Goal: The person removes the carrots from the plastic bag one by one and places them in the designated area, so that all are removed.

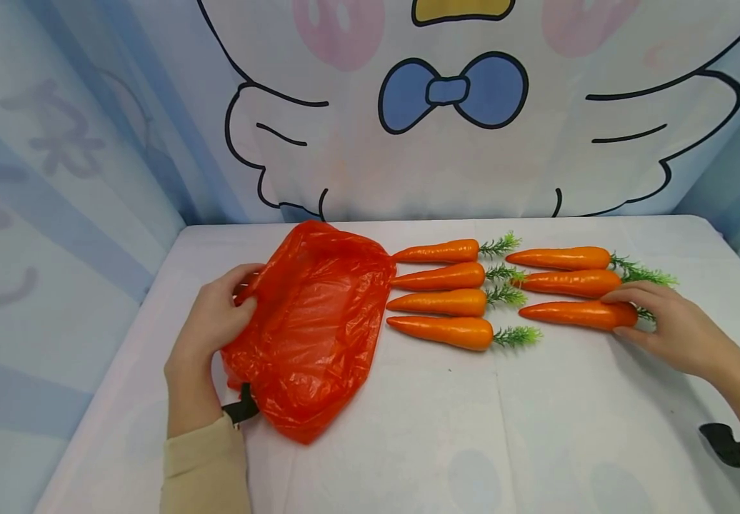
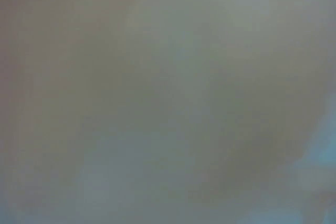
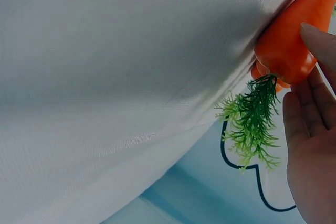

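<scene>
A crumpled red plastic bag (image 1: 318, 328) lies on the left part of the table, and my left hand (image 1: 218, 314) grips its left edge between thumb and fingers. Some of those fingertips are hidden behind the bag. At the right, my right hand (image 1: 672, 325) holds the green-topped end of an orange carrot (image 1: 569, 313), thumb on the near side and fingers on the far side. The right wrist view shows the same carrot (image 3: 291, 45), its leafy top (image 3: 252, 119) hanging past the hand. The left wrist view is only a blur.
Several carrots (image 1: 443, 332) lie in a column beside the bag, tips pointing left. Two more carrots (image 1: 563, 258) lie just beyond the held one. A white cloth covers the table (image 1: 408, 442). Behind it hangs a printed curtain (image 1: 453, 157) with a blue bow.
</scene>
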`<state>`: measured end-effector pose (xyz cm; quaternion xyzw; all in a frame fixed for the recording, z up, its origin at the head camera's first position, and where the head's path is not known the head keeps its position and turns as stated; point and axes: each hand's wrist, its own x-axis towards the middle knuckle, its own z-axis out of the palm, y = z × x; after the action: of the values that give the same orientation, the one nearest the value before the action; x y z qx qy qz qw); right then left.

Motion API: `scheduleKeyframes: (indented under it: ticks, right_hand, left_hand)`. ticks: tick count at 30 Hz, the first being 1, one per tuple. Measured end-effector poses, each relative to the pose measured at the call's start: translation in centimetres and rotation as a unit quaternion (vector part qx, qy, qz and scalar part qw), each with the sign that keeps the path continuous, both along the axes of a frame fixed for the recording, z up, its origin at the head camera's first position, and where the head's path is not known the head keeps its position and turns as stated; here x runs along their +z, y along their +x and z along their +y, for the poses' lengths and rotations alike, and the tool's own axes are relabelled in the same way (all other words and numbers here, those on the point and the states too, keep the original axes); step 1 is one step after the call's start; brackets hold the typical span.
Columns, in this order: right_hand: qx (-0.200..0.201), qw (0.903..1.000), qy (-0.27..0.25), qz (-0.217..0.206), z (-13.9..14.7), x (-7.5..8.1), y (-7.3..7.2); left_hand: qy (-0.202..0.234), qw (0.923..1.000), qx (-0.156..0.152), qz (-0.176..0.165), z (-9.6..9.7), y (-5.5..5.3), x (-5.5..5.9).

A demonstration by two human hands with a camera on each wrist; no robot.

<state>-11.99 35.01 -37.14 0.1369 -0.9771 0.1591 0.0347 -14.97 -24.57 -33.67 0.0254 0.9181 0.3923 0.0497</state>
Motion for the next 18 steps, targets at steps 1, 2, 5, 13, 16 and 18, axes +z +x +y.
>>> scheduleKeyframes:
  ticks: [1, 2, 5, 13, 16, 18]
  right_hand:
    - [0.001, 1.0000, -0.001, 0.001, 0.00, -0.03, -0.04]
    - [0.002, 1.0000, -0.002, 0.003, -0.04, -0.04, -0.09]
    - [0.008, 0.9999, -0.008, 0.012, -0.09, -0.07, -0.21]
    - [0.010, 0.9998, -0.004, 0.014, -0.14, -0.11, -0.45]
    - [0.005, 0.9999, -0.002, 0.010, -0.10, -0.15, -0.47]
    - [0.002, 1.0000, -0.001, 0.009, -0.16, -0.16, -0.48]
  left_hand:
    - [-0.001, 1.0000, 0.000, 0.001, -0.01, 0.00, 0.00]
    - [-0.002, 1.0000, 0.000, 0.001, -0.02, -0.01, -0.01]
    - [-0.004, 1.0000, -0.001, 0.002, -0.01, -0.01, 0.00]
    - [-0.009, 0.9999, 0.000, 0.005, -0.06, 0.01, 0.03]
    - [-0.009, 0.9999, 0.001, 0.004, 0.01, 0.03, 0.10]
    - [-0.009, 1.0000, 0.002, 0.002, 0.04, 0.04, 0.13]
